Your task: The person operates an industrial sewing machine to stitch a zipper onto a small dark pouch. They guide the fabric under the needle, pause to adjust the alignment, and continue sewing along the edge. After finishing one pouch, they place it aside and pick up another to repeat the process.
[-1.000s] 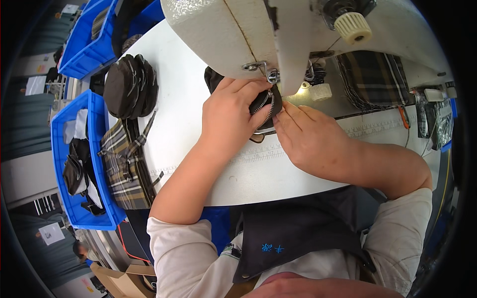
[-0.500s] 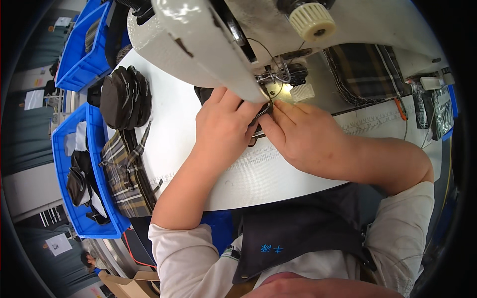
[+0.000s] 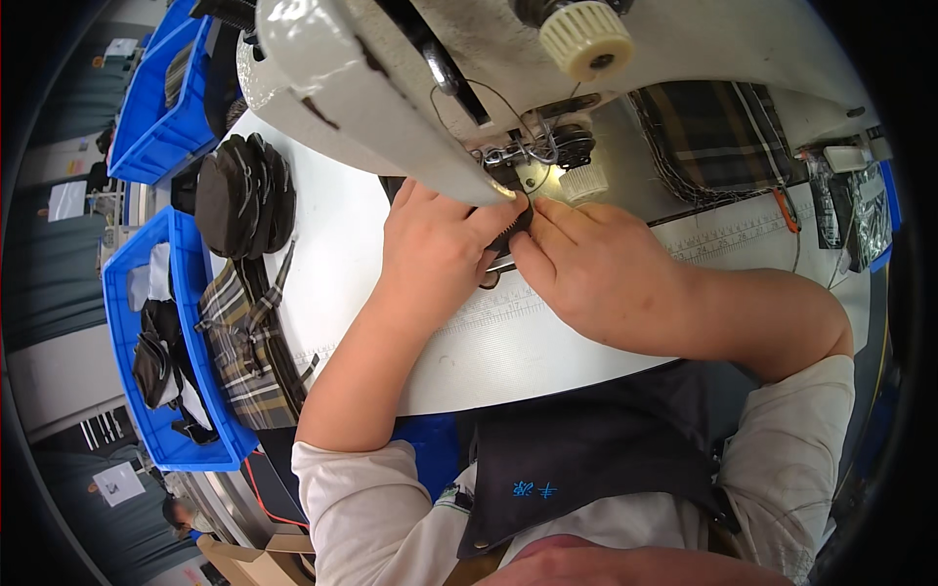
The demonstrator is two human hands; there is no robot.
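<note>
A dark fabric piece (image 3: 508, 232) with what looks like a zipper edge lies at the needle area of a white sewing machine (image 3: 362, 107). My left hand (image 3: 435, 244) presses on it from the left with curled fingers, its fingertips partly hidden behind the machine head. From the right, my right hand (image 3: 606, 269) pinches the same piece, thumb and fingers close together beside the presser foot. Most of the fabric is covered by my hands and the machine. A dark loop (image 3: 489, 280) shows just below my left hand.
Stacked dark fabric pieces (image 3: 244, 195) and plaid cloth (image 3: 244, 342) sit at the left table edge. Beside them are blue bins (image 3: 234, 430), one holding dark and white pieces. Plaid panels (image 3: 718, 142), orange-handled snips (image 3: 786, 211) and a printed ruler strip (image 3: 733, 241) are at right.
The fabric piece has turned slightly between my hands, and more of its dark surface shows. The machine head appears a little further left in view. Both hands keep their hold.
</note>
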